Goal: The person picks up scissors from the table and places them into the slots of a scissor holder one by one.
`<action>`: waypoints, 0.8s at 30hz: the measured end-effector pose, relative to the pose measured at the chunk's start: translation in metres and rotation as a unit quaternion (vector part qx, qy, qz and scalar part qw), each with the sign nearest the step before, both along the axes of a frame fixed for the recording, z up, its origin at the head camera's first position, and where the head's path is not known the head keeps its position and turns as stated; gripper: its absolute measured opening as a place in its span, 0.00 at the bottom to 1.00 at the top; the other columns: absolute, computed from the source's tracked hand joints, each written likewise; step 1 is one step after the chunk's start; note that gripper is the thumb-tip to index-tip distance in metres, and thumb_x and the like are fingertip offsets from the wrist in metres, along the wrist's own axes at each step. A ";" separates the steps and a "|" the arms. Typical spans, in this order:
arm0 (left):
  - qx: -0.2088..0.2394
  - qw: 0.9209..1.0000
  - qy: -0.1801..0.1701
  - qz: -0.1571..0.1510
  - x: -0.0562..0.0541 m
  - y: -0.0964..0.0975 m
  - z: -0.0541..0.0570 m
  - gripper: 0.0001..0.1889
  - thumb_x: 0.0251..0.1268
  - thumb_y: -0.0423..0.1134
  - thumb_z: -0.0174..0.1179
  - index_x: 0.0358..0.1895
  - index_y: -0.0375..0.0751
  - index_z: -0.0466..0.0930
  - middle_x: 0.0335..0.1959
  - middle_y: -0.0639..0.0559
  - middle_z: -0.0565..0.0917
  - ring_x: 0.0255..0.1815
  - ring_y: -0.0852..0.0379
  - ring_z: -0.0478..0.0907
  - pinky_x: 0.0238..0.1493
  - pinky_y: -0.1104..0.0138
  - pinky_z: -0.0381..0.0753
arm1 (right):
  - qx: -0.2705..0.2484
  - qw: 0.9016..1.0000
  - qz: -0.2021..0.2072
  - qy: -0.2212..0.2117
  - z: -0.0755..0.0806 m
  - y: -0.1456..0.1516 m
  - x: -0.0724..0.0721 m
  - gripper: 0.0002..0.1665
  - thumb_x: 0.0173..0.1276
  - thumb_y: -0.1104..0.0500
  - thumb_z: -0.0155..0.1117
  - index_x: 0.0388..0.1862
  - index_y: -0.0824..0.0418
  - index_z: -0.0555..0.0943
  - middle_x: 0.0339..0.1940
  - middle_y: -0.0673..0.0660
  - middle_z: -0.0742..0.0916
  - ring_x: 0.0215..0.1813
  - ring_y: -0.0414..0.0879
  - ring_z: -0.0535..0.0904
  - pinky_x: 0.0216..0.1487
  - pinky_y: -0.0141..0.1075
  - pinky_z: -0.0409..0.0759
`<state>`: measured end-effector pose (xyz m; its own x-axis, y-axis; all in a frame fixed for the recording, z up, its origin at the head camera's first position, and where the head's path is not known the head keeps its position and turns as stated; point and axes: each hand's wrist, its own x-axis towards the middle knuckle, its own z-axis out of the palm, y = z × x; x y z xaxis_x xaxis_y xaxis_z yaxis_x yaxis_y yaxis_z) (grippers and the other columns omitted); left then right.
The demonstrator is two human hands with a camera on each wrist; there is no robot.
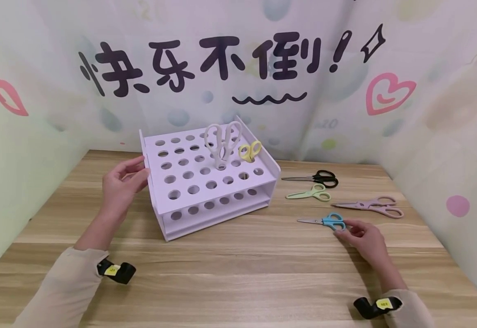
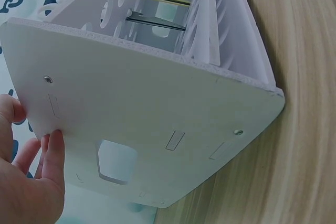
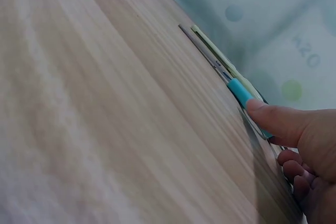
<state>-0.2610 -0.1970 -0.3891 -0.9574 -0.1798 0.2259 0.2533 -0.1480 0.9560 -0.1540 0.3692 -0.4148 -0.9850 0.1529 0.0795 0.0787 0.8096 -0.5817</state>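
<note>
A white tiered rack (image 1: 205,182) with rows of round holes stands on the table, left of the middle. Large white-handled scissors (image 1: 223,146) and small yellow-handled scissors (image 1: 249,150) stand upright in its holes; their blades show inside in the left wrist view. My left hand (image 1: 124,182) holds the rack's left side panel (image 2: 142,108), thumb at its upper edge and fingertips against its outer face. At the right, my right hand (image 1: 363,239) pinches the handles of blue scissors (image 3: 240,92), whose blades point left, low over the tabletop.
Black-handled scissors (image 1: 324,178), light green scissors (image 1: 314,192) and pink scissors (image 1: 373,206) lie on the wooden table (image 1: 238,273) right of the rack. A printed cloth (image 1: 222,100) hangs behind and along both sides.
</note>
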 end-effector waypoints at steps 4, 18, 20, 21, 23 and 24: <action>0.003 1.000 -0.003 0.001 -0.015 -0.009 -0.018 0.24 0.49 0.33 0.69 0.54 0.43 0.78 0.43 0.46 0.75 0.37 0.55 0.80 0.38 0.65 0.84 | 0.012 1.000 -0.008 0.012 -0.001 -0.003 -0.001 0.32 0.56 0.44 0.67 0.51 0.67 0.78 0.35 0.60 0.80 0.38 0.51 0.74 0.32 0.35 0.74; 0.011 1.000 -0.012 -0.003 0.029 0.018 0.035 0.22 0.52 0.31 0.66 0.53 0.36 0.77 0.38 0.47 0.74 0.32 0.58 0.78 0.36 0.71 0.84 | 0.023 0.999 -0.024 0.024 -0.001 -0.009 -0.004 0.30 0.56 0.46 0.69 0.49 0.68 0.79 0.31 0.58 0.79 0.34 0.49 0.70 0.28 0.33 0.70; 0.004 1.000 -0.019 -0.001 0.020 0.012 0.026 0.22 0.52 0.32 0.66 0.54 0.38 0.77 0.40 0.46 0.74 0.34 0.57 0.78 0.38 0.69 0.84 | 0.023 0.999 -0.026 0.024 -0.001 -0.010 -0.004 0.30 0.56 0.46 0.68 0.49 0.68 0.79 0.31 0.58 0.79 0.34 0.50 0.70 0.28 0.33 0.69; 0.004 1.000 -0.015 -0.001 0.012 0.007 0.016 0.23 0.52 0.32 0.67 0.54 0.39 0.77 0.41 0.45 0.75 0.35 0.56 0.79 0.38 0.68 0.84 | 0.024 0.999 -0.026 0.023 -0.001 -0.010 -0.004 0.30 0.56 0.46 0.68 0.49 0.68 0.79 0.31 0.58 0.79 0.34 0.50 0.70 0.28 0.33 0.69; 0.000 1.000 -0.002 0.002 -0.007 -0.005 -0.009 0.24 0.50 0.34 0.68 0.54 0.41 0.78 0.43 0.44 0.75 0.37 0.53 0.79 0.39 0.65 0.84 | 0.024 0.999 -0.027 0.022 0.000 -0.010 -0.003 0.30 0.56 0.46 0.68 0.49 0.68 0.79 0.31 0.59 0.79 0.35 0.50 0.71 0.28 0.33 0.69; -0.011 1.000 0.000 0.006 -0.014 -0.009 -0.018 0.25 0.50 0.36 0.69 0.55 0.42 0.77 0.44 0.43 0.74 0.38 0.53 0.79 0.39 0.65 0.83 | 0.025 0.999 -0.027 0.021 0.001 -0.010 -0.003 0.30 0.56 0.46 0.68 0.49 0.68 0.79 0.32 0.59 0.79 0.35 0.50 0.71 0.29 0.33 0.69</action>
